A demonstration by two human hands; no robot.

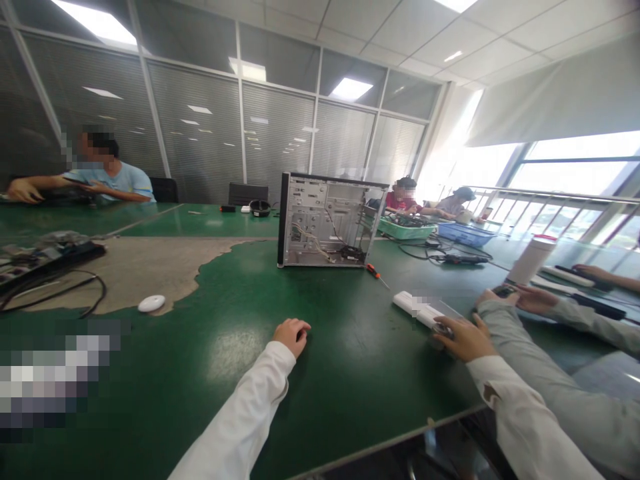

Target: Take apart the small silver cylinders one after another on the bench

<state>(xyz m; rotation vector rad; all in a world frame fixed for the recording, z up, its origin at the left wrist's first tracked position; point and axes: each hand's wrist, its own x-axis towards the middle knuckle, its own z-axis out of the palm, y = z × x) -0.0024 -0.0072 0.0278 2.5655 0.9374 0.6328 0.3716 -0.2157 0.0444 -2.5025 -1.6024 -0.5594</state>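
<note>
One screwdriver beside computer case, left fingers half-curled, empty, right fingers holding box

Left hand on green table, right hand at white box.

Right of the computer case, the right hand covers the near end of a white box, itself partly pixelated. The case hides one end of the green basket. Far left of it, the picture's edge cuts off a heap of parts, too jumbled to tell apart.
</note>
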